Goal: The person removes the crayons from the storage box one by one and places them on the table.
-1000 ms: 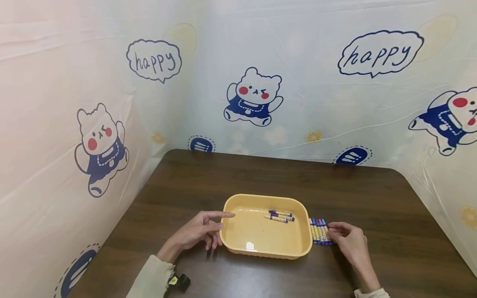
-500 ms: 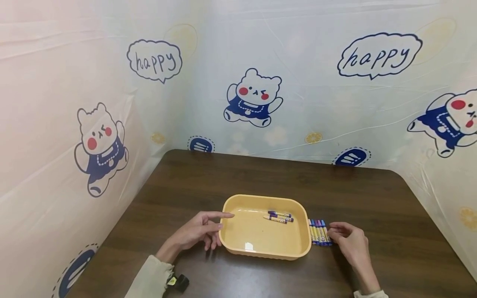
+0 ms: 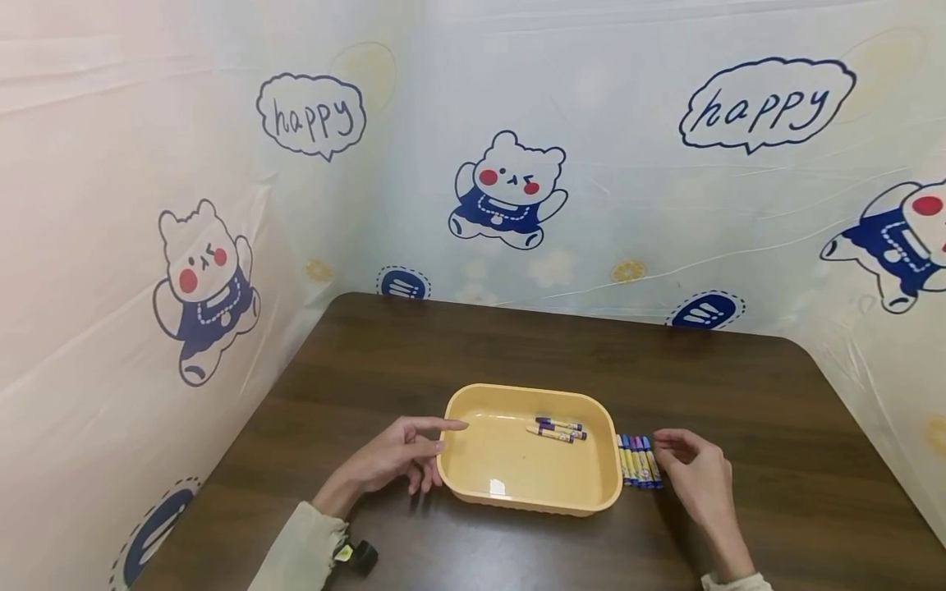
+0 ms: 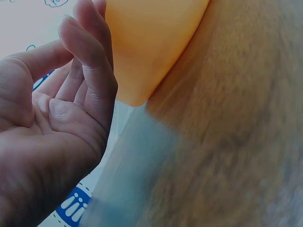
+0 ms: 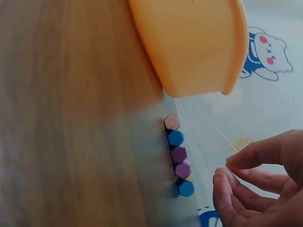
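Observation:
A yellow plastic basin [image 3: 528,472] stands on the table. Three crayons [image 3: 554,436] with yellow wrappers lie inside it, toward the right. My left hand [image 3: 395,455] is at the basin's left end. Its straight index finger reaches over the rim, the thumb is at the rim, and the other fingers bend loosely outside. A side-by-side row of crayons [image 3: 640,463] lies against the basin's right end; the right wrist view shows their blue, purple and peach ends. My right hand [image 3: 698,476] hovers just right of this row, fingers loosely bent, thumb and fingertips close together, holding nothing.
The dark wood table [image 3: 436,341] reaches a patterned curtain [image 3: 628,197] at the back and sides. A small black object [image 3: 362,556] shows beside the left sleeve [image 3: 303,546].
My right fingertips have risen slightly away from the rightmost crayon, and more of it shows now. The left hand and basin hold their places; the head view has shifted a little.

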A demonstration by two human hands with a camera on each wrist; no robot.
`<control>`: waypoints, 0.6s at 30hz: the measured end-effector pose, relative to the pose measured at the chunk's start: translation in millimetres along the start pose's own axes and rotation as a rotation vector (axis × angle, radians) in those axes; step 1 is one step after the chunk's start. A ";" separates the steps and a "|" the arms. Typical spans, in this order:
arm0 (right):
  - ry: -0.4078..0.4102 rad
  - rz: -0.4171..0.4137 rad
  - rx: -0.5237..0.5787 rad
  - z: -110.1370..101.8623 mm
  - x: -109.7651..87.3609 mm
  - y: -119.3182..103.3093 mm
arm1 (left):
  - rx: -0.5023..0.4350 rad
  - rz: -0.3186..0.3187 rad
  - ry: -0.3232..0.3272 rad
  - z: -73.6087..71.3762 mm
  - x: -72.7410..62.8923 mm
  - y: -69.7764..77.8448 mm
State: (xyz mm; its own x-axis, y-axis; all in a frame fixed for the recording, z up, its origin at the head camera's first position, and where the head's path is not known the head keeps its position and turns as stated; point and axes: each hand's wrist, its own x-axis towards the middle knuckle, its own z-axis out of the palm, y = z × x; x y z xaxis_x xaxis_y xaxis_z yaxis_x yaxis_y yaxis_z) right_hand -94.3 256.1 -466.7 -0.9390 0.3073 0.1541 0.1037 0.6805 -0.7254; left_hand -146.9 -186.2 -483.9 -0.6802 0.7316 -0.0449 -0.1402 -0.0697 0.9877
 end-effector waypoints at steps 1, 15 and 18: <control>0.010 -0.014 -0.007 -0.7 0.1 -2.5 | -0.001 0.002 0.001 0.1 -0.1 0.2; -0.057 -0.280 -0.014 -6.4 -2.3 -65.8 | 0.003 0.001 0.010 0.6 -0.3 0.1; -0.147 -0.304 -0.029 -2.9 -2.7 -79.5 | 0.002 -0.004 0.014 1.0 -1.1 0.3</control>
State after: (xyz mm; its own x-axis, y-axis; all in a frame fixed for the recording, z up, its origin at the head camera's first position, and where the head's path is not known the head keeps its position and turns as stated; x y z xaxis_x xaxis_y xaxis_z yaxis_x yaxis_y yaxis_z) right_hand -99.0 203.0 -407.5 -0.9655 -0.0102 0.2602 -0.1808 0.7454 -0.6416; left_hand -145.4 -186.3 -483.4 -0.6895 0.7225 -0.0508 -0.1417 -0.0659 0.9877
